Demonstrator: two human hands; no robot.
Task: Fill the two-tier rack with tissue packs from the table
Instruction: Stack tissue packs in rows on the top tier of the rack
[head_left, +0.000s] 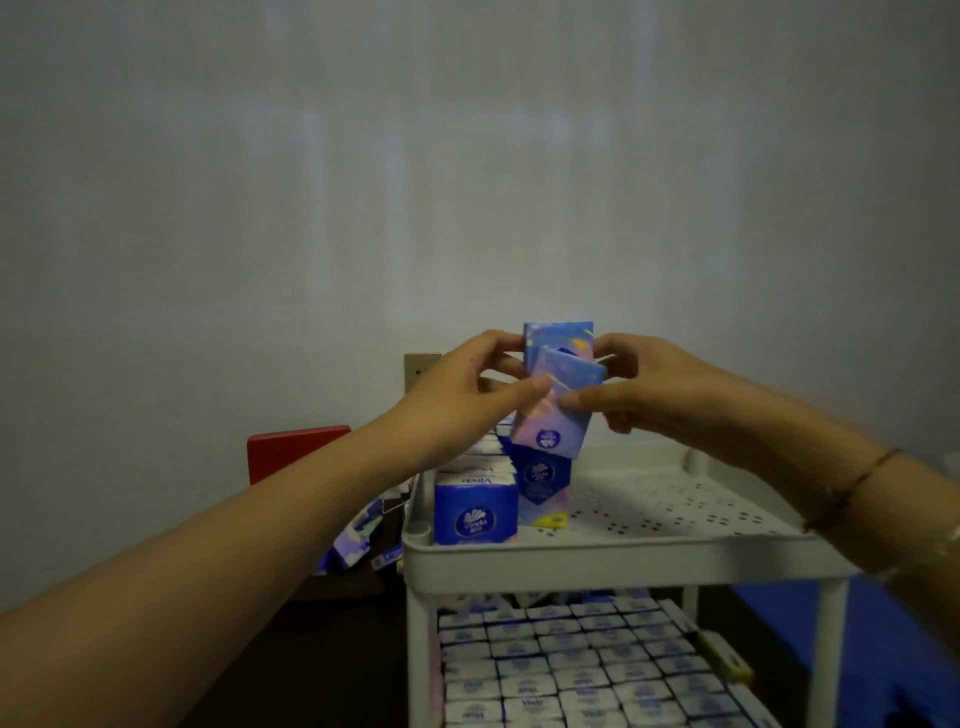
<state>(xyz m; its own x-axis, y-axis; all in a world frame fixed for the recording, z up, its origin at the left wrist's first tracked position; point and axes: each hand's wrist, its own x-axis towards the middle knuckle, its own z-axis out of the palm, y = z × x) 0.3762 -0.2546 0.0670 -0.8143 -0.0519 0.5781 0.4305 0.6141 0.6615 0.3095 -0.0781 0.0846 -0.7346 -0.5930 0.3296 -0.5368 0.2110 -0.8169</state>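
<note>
A white two-tier rack (613, 558) stands in front of me. Its lower tier (582, 670) is packed with several rows of tissue packs. On the upper tier a row of blue-and-white packs (475, 512) stands along the left side. Above that tier I hold a small bunch of blue-and-pink tissue packs (558, 395) between both hands. My left hand (467, 395) pinches the bunch from the left with thumb and fingers. My right hand (639, 384) pinches it from the right. One more pack (540, 483) hangs or leans just under the bunch.
The right part of the perforated upper tier (691, 504) is bare. Loose tissue packs (358, 535) lie on the dark table left of the rack, near a red box (291, 449). A grey wall is close behind. A blue surface (904, 639) shows at the lower right.
</note>
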